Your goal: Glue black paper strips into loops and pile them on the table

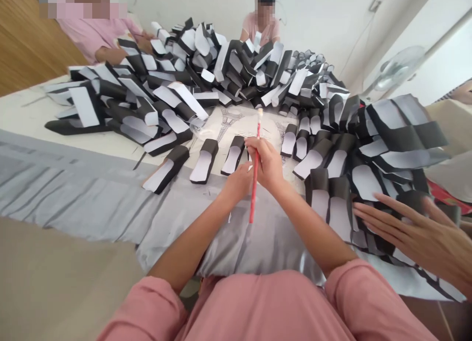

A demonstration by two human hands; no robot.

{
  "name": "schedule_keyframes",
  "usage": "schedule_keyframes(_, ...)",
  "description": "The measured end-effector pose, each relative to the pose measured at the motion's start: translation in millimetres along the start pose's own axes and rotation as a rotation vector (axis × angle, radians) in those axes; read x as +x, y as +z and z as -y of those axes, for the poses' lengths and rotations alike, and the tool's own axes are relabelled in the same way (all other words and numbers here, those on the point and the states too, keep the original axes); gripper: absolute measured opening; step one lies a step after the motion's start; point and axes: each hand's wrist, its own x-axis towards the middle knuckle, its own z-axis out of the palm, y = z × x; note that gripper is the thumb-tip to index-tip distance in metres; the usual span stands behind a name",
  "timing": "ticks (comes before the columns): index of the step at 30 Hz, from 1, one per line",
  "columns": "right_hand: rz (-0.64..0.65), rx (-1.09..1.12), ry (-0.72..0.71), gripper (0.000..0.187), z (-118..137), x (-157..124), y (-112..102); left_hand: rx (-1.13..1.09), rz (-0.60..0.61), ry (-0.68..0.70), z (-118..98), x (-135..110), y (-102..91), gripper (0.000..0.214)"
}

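My right hand (268, 165) is closed round a red-handled brush (254, 193), held nearly upright with its pale bristle tip (260, 113) pointing away from me. Pressed against it from the left, my left hand (238, 182) has its fingers curled; what they hold is hidden. Just beyond my hands, three black-and-white folded card pieces (204, 161) lie in a row on the table. A printed sheet showing a tower drawing (229, 123) lies behind them.
Large heaps of the same black-and-white pieces (206, 70) ring the table, over a grey cloth (84, 193). Another person's open hand (413, 230) rests flat on the right-hand heap (387, 149). Two people in pink sit at the far side. A fan (396, 68) stands at the back right.
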Motion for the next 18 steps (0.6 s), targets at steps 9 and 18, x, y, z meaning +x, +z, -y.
schedule_keyframes(9,0.214,-0.286,0.103,0.02,-30,-84,19,0.326,0.08,-0.256,28,-21,-57.7,0.036)
schedule_keyframes(18,0.335,-0.323,0.138,0.018,-51,-88,39,0.238,0.037,-0.172,37,-16,-22.9,0.02)
